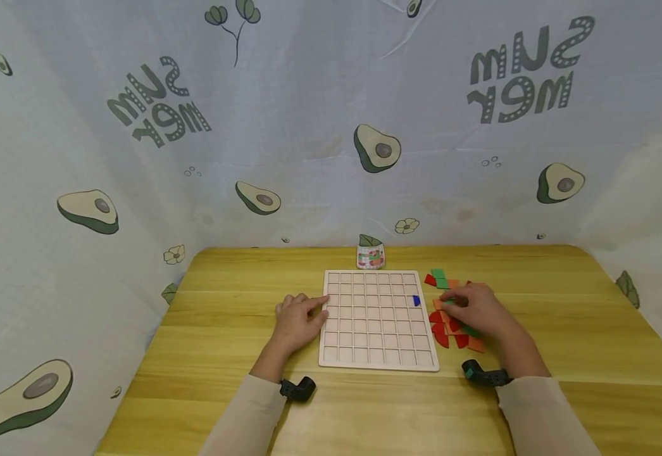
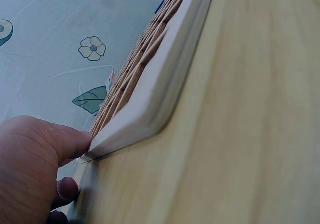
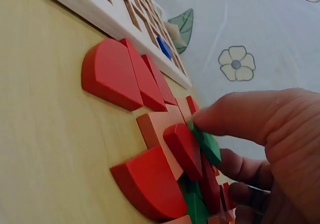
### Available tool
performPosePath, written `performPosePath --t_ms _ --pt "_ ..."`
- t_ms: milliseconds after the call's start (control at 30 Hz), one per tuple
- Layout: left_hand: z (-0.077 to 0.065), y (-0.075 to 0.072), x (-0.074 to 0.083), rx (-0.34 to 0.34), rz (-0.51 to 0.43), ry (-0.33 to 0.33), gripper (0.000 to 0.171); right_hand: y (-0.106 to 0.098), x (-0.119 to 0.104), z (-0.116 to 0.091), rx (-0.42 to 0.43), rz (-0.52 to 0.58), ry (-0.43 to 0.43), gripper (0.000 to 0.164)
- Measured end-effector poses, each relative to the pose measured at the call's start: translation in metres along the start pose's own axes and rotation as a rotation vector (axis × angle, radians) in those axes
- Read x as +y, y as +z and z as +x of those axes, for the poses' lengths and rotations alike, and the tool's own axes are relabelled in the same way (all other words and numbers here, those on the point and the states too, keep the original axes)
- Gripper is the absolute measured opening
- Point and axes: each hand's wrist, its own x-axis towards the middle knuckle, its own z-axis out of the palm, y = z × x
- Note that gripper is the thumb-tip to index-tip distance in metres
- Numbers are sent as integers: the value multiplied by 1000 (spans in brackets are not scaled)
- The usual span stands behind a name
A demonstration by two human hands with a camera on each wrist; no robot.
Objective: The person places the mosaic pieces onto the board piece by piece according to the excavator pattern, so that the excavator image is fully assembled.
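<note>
A person's left hand [image 1: 297, 322], thumb and forefinger apart, touches the left edge of a gridded board [image 1: 375, 325] lying between both hands. Right of it, the right hand [image 1: 476, 307] pinches a green block [image 3: 207, 146] among red and orange blocks [image 1: 440, 335].

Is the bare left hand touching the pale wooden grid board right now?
Touching. The left wrist view shows the thumb of the bare left hand meeting the edge of the pale wooden grid board, with no gap between them.

One board [image 1: 376, 321], one blue piece [image 1: 416, 300], two hands [image 1: 298, 322] [image 1: 478, 311]
</note>
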Motion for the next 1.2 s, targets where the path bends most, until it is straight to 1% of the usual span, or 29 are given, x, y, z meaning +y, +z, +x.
performPosePath --t_ms 133,267,400,467,567,700,867,967,1133,1200 --pt "0 -1 1 1 -2 3 37 0 -2 -1 5 -40 35 27" --pt "-1 -1 1 1 -5 -1 37 0 -3 -2 26 -80 47 26" --pt "-1 0 1 3 -5 -4 37 3 -2 -1 23 -80 37 32" --pt "-1 0 1 5 -5 -5 37 3 -2 -1 26 -91 14 35" --pt "0 1 1 6 -1 -5 37 4 -3 -1 33 -104 8 37" --pt "1 1 0 13 8 5 37 7 -6 0 42 -112 16 35" --pt "1 1 -1 24 8 17 37 10 -9 2 56 -149 15 35" --pt "1 1 -1 20 8 14 37 10 -11 4 55 -171 -2 34" --pt "1 1 -1 13 8 12 37 10 -15 6 48 -209 -52 26" --pt "1 0 -1 12 10 9 37 9 -17 5 37 -215 -49 25"
